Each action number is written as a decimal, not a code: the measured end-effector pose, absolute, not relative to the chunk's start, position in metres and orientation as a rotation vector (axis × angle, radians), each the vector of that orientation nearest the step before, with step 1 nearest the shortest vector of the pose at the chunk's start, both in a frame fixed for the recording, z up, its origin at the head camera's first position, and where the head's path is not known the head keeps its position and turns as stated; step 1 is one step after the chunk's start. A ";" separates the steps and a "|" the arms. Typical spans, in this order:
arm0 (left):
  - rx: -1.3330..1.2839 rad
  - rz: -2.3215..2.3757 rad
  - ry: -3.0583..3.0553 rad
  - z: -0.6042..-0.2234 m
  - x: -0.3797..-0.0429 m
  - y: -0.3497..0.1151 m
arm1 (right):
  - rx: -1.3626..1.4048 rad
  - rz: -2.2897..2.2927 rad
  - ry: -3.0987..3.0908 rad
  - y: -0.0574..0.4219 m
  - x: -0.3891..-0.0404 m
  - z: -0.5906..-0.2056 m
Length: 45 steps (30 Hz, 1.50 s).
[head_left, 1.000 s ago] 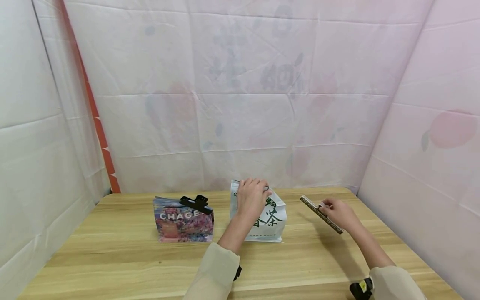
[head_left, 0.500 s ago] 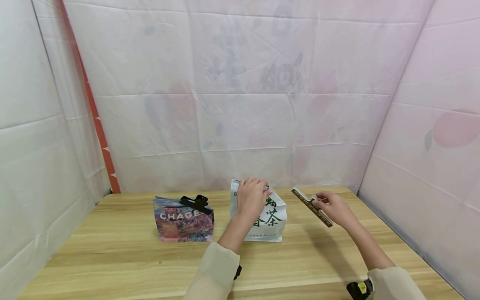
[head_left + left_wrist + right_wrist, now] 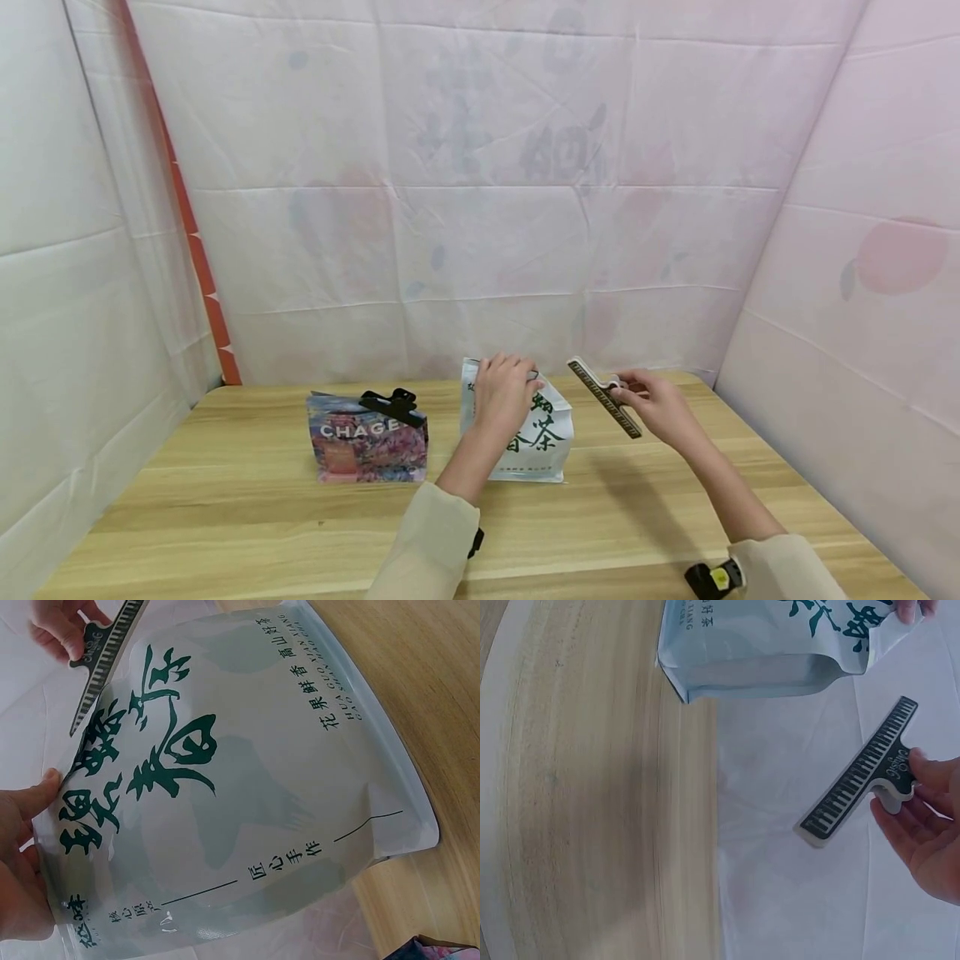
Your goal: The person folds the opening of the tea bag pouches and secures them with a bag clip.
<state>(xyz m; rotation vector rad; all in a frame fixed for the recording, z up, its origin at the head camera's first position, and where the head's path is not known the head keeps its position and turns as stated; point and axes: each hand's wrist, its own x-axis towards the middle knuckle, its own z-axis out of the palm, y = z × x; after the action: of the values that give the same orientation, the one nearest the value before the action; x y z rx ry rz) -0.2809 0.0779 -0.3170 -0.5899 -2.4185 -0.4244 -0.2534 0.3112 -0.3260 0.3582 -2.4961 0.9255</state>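
A white tea bag (image 3: pixel 542 442) with green lettering stands upright on the table, its top edge folded. My left hand (image 3: pixel 506 387) grips that top edge; in the left wrist view the thumb (image 3: pixel 37 795) lies along it. To the right of the bag, above the table, my right hand (image 3: pixel 660 408) pinches the handles of a long clip (image 3: pixel 603 397) printed with piano keys. The right wrist view shows the clip (image 3: pixel 862 769) tilted and apart from the bag, with "Music" on its handle. Its jaws look closed.
Left of the tea bag stands a colourful "CHAGE..." bag (image 3: pixel 367 450) with a black clip (image 3: pixel 393 407) on its top. Both bags are on the wooden table (image 3: pixel 247 525). Pale printed cloth (image 3: pixel 480 242) hangs behind and at both sides.
My right hand has carried the piano-key clip up and leftward, closer to the tea bag. The left hand and both bags have stayed in place.
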 end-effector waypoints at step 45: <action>-0.623 -0.425 -2.458 -0.314 -0.281 0.075 | 0.752 1.146 -1.988 0.266 -0.272 -0.334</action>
<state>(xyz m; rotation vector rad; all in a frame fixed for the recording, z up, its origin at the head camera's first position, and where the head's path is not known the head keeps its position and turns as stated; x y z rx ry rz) -0.2813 0.0755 -0.3141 -0.6229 -2.4578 -0.4246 -0.2715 0.2655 -0.3339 0.7519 -1.9880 1.1462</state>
